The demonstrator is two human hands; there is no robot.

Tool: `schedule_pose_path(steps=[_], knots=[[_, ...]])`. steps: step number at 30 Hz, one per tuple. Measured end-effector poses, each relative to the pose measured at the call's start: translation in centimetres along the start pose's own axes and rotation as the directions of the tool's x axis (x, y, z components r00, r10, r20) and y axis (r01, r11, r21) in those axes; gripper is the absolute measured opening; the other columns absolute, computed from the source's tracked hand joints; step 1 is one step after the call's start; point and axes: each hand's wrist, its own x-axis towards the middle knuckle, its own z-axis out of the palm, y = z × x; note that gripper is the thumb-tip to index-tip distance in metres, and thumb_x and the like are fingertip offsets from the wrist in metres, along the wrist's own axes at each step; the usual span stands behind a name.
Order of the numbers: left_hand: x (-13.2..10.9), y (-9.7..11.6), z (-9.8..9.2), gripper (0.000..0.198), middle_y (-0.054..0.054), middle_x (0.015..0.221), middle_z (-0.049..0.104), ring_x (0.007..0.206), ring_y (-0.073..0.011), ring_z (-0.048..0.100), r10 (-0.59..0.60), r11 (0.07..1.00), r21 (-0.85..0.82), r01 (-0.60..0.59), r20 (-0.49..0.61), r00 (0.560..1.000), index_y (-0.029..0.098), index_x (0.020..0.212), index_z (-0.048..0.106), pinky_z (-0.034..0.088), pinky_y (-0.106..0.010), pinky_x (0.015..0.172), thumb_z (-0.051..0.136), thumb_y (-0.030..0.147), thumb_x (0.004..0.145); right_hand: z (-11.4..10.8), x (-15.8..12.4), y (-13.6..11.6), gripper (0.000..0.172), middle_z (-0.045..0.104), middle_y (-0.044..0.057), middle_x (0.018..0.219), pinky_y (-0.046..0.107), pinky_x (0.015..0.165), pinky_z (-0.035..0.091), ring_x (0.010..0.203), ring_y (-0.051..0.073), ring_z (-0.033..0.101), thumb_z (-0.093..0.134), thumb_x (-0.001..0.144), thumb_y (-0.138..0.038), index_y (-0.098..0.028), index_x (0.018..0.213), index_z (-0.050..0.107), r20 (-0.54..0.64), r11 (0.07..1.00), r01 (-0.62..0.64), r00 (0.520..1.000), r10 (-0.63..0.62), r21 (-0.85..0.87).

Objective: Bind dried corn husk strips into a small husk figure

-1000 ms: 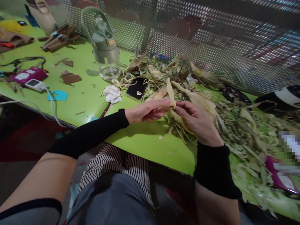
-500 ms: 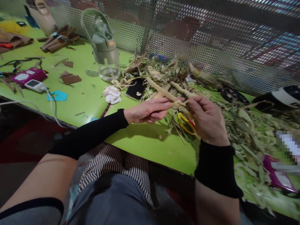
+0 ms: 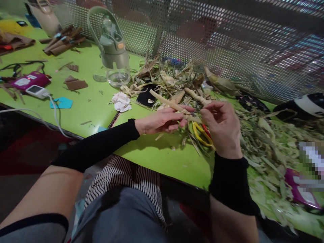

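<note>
My left hand point(image 3: 164, 119) holds a pale, peeled plant stalk point(image 3: 165, 100) across its fingers. The stalk slants up to the left, and its lower part runs right towards my other hand. My right hand point(image 3: 222, 126) is closed, with thumb and fingers curled together by the stalk's right end. What lies in that pinch is hidden. Below the stalk lie scissors with yellow handles point(image 3: 201, 134), partly covered by my right hand. Behind both hands rests another pale, ridged stalk point(image 3: 196, 95).
Dry leaves and peelings point(image 3: 172, 76) pile up against the perforated metal panel point(image 3: 187, 30). A bottle point(image 3: 113, 54) stands left of them. A black phone-like object point(image 3: 146, 96) and crumpled tissue point(image 3: 121, 102) lie nearby. More shavings point(image 3: 268, 148) spread on the right of the green table point(image 3: 162, 155).
The stalk in my left hand has shifted left and tilted lower. My left fingers have loosened slightly and spread. My right hand has drawn a little back from the stalk's middle.
</note>
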Motion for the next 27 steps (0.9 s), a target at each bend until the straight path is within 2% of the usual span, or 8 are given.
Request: schedule_pose_path(steps=[2, 6, 11, 17, 20, 23, 25, 27], knots=[[-0.2, 0.1, 0.2, 0.034, 0.003, 0.076, 0.059, 0.049, -0.0036, 0.040, 0.059, 0.998, 0.042, -0.056, -0.077, 0.995, 0.017, 0.137, 0.063, 0.024, -0.019, 0.046, 0.054, 0.021, 0.105, -0.1, -0.1, -0.3, 0.038, 0.068, 0.002, 0.086, 0.033, 0.062, 0.047, 0.069, 0.016, 0.058, 0.072, 0.093, -0.063, -0.025, 0.091, 0.072, 0.025, 0.999, 0.010, 1.000, -0.009, -0.053], [-0.4, 0.4, 0.2, 0.024, 0.007, 0.070, 0.048, 0.053, -0.0048, 0.033, 0.156, 0.958, 0.260, -0.118, -0.132, 0.979, 0.017, 0.124, 0.067, 0.022, -0.021, 0.049, 0.063, 0.024, 0.102, -0.2, -0.3, -1.6, 0.050, 0.055, -0.001, 0.060, 0.031, 0.052, 0.034, 0.055, 0.014, 0.046, 0.069, 0.093, -0.068, -0.023, 0.071, 0.067, 0.328, 0.998, 0.005, 0.944, 0.013, -0.055], [0.0, 0.2, -0.1, 0.021, 0.006, 0.077, 0.055, 0.070, -0.0069, 0.049, 0.235, 0.906, 0.383, -0.182, -0.094, 0.968, 0.014, 0.101, 0.062, 0.039, -0.022, 0.067, 0.079, 0.016, 0.087, -0.5, -0.4, -3.1, 0.056, 0.048, -0.002, 0.058, 0.030, 0.050, 0.027, 0.053, 0.012, 0.039, 0.066, 0.092, -0.073, -0.023, 0.068, 0.066, 0.374, 1.000, -0.013, 0.927, 0.020, -0.022], [-0.4, 0.7, -0.1, 0.022, 0.008, 0.073, 0.050, 0.059, -0.0044, 0.039, 0.312, 0.867, 0.455, -0.204, -0.174, 0.934, 0.017, 0.092, 0.057, 0.028, -0.022, 0.056, 0.078, 0.022, 0.089, -3.0, -0.6, -3.6, 0.057, 0.043, -0.002, 0.055, 0.032, 0.050, 0.024, 0.052, 0.013, 0.033, 0.068, 0.089, -0.075, -0.024, 0.065, 0.064, 0.439, 0.994, -0.107, 0.893, 0.102, -0.014], [-0.5, 0.8, -0.5, 0.021, 0.009, 0.069, 0.045, 0.053, -0.0038, 0.033, 0.266, 0.888, 0.427, -0.170, -0.178, 0.947, 0.018, 0.097, 0.058, 0.022, -0.023, 0.050, 0.077, 0.025, 0.091, -3.7, -0.6, -2.9, 0.066, 0.055, 0.002, 0.058, 0.033, 0.050, 0.031, 0.053, 0.015, 0.041, 0.057, 0.090, -0.084, -0.024, 0.067, 0.069, 0.498, 0.985, -0.172, 0.852, 0.163, -0.027], [-0.4, 0.4, -0.8, 0.023, 0.009, 0.067, 0.045, 0.050, -0.0048, 0.031, 0.231, 0.916, 0.352, -0.194, -0.066, 0.971, 0.018, 0.107, 0.060, 0.019, -0.023, 0.047, 0.070, 0.035, 0.095, -3.0, -0.5, -2.2, 0.081, 0.072, 0.008, 0.075, 0.036, 0.061, 0.046, 0.064, 0.020, 0.059, 0.034, 0.093, -0.090, -0.023, 0.079, 0.078, 0.526, 0.966, -0.259, 0.818, 0.232, -0.022], [-0.4, 0.1, -0.8, 0.027, 0.007, 0.066, 0.048, 0.048, -0.0056, 0.033, 0.202, 0.922, 0.338, -0.189, -0.002, 0.979, 0.018, 0.111, 0.060, 0.020, -0.022, 0.046, 0.063, 0.041, 0.098, -1.7, -0.5, -1.9, 0.074, 0.073, 0.007, 0.081, 0.037, 0.069, 0.052, 0.073, 0.021, 0.064, 0.044, 0.092, -0.089, -0.024, 0.084, 0.078, 0.470, 0.963, -0.268, 0.850, 0.238, -0.003], [-0.5, -0.1, -0.6, 0.029, 0.007, 0.064, 0.051, 0.046, -0.0058, 0.032, 0.148, 0.925, 0.348, -0.150, 0.035, 0.988, 0.017, 0.114, 0.058, 0.020, -0.023, 0.045, 0.059, 0.042, 0.099, -0.4, -0.6, -1.9, 0.067, 0.071, 0.005, 0.080, 0.035, 0.068, 0.052, 0.072, 0.019, 0.063, 0.054, 0.089, -0.087, -0.024, 0.082, 0.074, 0.378, 0.962, -0.269, 0.896, 0.231, 0.050]])
